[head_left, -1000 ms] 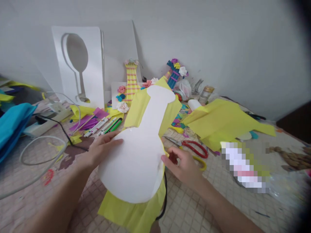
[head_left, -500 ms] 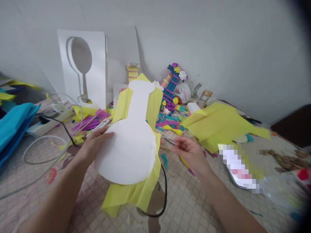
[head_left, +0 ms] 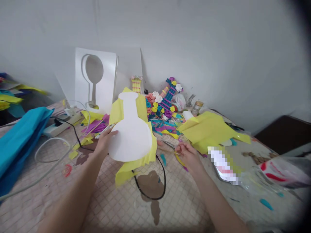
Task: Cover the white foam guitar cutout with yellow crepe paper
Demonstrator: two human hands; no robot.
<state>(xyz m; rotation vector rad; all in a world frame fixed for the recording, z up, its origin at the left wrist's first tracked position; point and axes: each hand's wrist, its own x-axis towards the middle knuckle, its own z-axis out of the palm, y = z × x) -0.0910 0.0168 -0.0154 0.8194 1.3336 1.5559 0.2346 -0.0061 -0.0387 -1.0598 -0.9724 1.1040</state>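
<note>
My left hand (head_left: 106, 139) grips the left edge of a white, vase-shaped card cutout (head_left: 131, 139), thumb on its face. Yellow crepe paper (head_left: 142, 108) lies behind the cutout and sticks out past its neck, right side and bottom edge. To the right, my right hand (head_left: 187, 152) is closed on what look like scissors (head_left: 168, 144). Their slim metal blades point left toward the paper's right edge, apart from it. The handles are hidden by my fingers.
More yellow crepe paper (head_left: 206, 129) lies at right, near a phone (head_left: 223, 166). Blue crepe paper (head_left: 21, 139) and a power strip (head_left: 60, 124) are at left. A black cable loop (head_left: 165, 181) lies in front. Behind stand a white board with a cutout hole (head_left: 81, 87) and paper-flower decorations (head_left: 170, 97).
The view has shifted. The white cutout with its yellow paper is now farther from me and looks smaller. My right hand stays to its right, still closed on the tool.
</note>
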